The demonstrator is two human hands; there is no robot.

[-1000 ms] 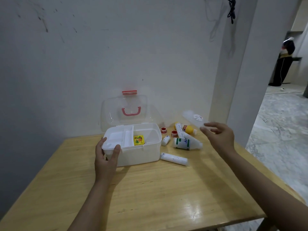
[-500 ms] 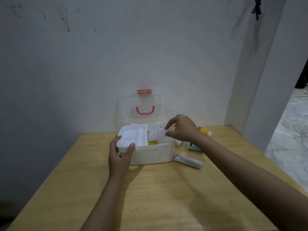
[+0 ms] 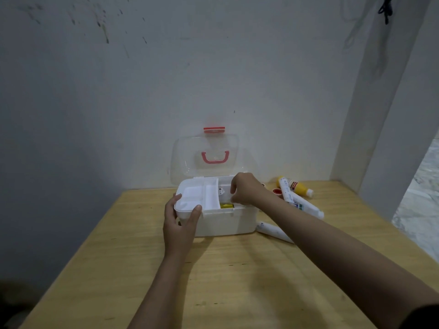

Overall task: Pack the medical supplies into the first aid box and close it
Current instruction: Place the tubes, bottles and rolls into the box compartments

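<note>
A white first aid box [image 3: 225, 222] stands on the wooden table [image 3: 237, 281], its clear lid [image 3: 206, 155] with a pink handle raised against the wall. A white divided tray [image 3: 197, 198] fills its left half. My left hand [image 3: 180, 224] grips the box's front left corner. My right hand [image 3: 247, 188] reaches into the right compartment, fingers closed on a clear plastic packet [image 3: 223, 192] lying over a yellow item [image 3: 226, 205]. To the right of the box lie a yellow bottle [image 3: 297, 186], white tubes [image 3: 299, 203], a white roll [image 3: 273, 230] and a small red-capped item [image 3: 276, 191].
A white wall stands right behind the box. A white pillar [image 3: 380, 115] rises at the table's far right corner, with tiled floor [image 3: 420, 210] beyond it. A dark cord [image 3: 386, 8] hangs at the top right.
My right hand carried the clear packet from above the loose supplies leftward and lowered it into the box's right compartment. My left hand has stayed on the box's corner.
</note>
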